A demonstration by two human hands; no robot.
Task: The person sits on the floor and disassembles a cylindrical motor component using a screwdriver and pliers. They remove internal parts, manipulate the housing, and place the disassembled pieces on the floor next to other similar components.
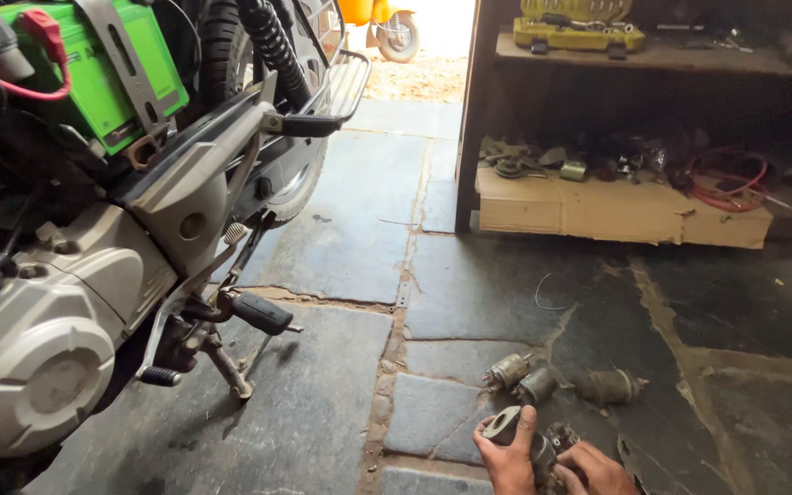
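Hands low at the near edge of the stone floor: my left hand grips a small grey metal motor part, thumb laid over its round end, while my right hand closes around the same part's darker end. Just beyond lie three similar cylinders on the slabs. A motorcycle on its stand fills the floor's left side; a wooden shelf unit stands far right.

Dark stone-slab floor with sandy joints — a wooden shelf unit stands at right, cardboard lining its lower shelf. Bright daylight enters through the doorway — a motorcycle at left.
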